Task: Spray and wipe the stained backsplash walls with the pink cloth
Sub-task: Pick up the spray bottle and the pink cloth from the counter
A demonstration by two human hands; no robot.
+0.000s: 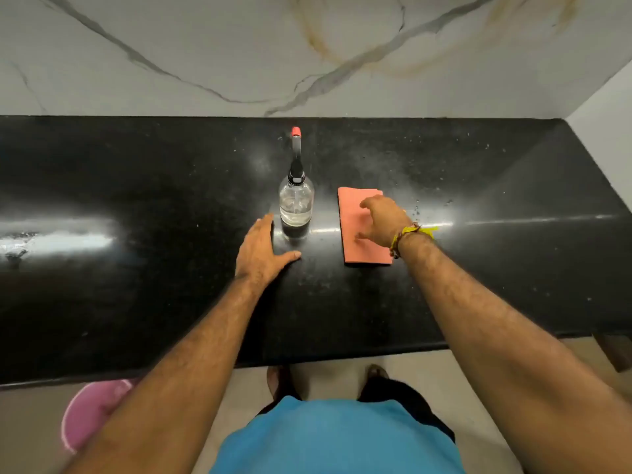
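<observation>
A clear spray bottle [295,203] with a black head and red nozzle tip stands upright on the black countertop [136,206]. My left hand [261,249] lies flat and open on the counter just left of the bottle's base. A folded pink cloth [352,241] lies flat to the right of the bottle. My right hand [383,220] hovers over or rests on the cloth with fingers spread; whether it grips the cloth is unclear. The marble-look backsplash [239,56] behind the counter carries brownish curved stains [321,46] at the upper right.
A side wall [605,107] closes the counter at the right. Water droplets and smears lie on the counter near the cloth. A pink round object [89,412] sits on the floor at the lower left. The counter's front edge runs close to my body.
</observation>
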